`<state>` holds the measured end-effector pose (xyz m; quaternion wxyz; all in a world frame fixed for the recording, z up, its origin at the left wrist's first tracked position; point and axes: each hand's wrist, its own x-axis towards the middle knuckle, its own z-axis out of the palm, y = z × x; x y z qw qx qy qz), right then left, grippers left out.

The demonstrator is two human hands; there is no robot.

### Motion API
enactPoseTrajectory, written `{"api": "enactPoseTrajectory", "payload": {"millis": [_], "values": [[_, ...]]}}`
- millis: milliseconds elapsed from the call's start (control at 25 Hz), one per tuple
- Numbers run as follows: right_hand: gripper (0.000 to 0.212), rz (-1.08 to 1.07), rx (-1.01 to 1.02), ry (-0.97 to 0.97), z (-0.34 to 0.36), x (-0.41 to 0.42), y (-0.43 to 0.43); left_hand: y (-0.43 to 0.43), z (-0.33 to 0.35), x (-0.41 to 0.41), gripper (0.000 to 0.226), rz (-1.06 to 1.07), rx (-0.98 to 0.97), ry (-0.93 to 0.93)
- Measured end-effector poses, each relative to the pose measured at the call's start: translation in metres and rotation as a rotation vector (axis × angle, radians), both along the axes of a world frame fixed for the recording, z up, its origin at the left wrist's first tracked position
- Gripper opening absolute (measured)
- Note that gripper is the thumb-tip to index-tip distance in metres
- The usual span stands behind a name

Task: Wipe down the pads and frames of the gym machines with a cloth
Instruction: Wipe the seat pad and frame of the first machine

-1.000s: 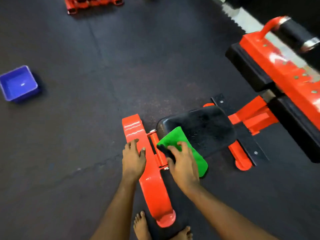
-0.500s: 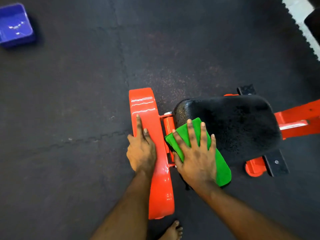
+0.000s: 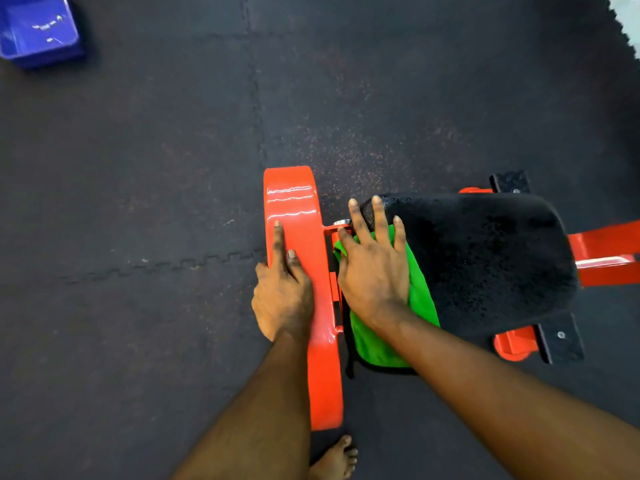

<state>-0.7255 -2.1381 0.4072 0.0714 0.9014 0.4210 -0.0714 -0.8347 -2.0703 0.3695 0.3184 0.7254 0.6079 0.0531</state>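
Pressing a green cloth onto the left end of the black pad, right hand flat with fingers spread.
Left hand rests flat on the orange frame bar just left of the pad, fingers straight. Blue bin stands far left on the floor.

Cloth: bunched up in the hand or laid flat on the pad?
Flat. The right hand presses the cloth onto the pad with straight, spread fingers; none of it is gathered in them.
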Motion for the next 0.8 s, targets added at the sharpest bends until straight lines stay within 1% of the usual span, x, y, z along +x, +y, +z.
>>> {"api": "enactPoseTrajectory", "payload": {"millis": [80, 160, 240, 320, 400, 640, 800], "values": [[0.052, -0.015, 0.029, 0.001, 0.005, -0.001, -0.003, 0.0, -0.001, 0.0, 0.052, 0.003, 0.011, 0.005], [0.062, -0.034, 0.047, -0.024, 0.012, -0.016, -0.028, 0.0, -0.001, 0.001, 0.052, -0.005, 0.025, 0.013], [0.075, -0.015, 0.018, -0.047, 0.014, -0.037, -0.064, 0.0, -0.001, 0.001, 0.052, -0.008, 0.032, 0.021], [0.077, 0.035, 0.006, -0.043, 0.008, -0.048, -0.088, 0.0, -0.002, 0.001, 0.053, -0.005, 0.036, 0.024], [0.072, 0.084, 0.022, -0.034, 0.002, -0.043, -0.089, -0.001, -0.002, 0.001, 0.053, -0.002, 0.043, 0.024], [0.052, 0.176, 0.081, 0.011, 0.001, -0.016, -0.055, -0.001, -0.003, 0.002, 0.052, 0.003, 0.047, 0.033], [0.046, 0.167, 0.138, 0.05, 0.007, 0.026, 0.002, -0.001, -0.005, 0.0, 0.052, -0.008, 0.065, 0.037]]}}
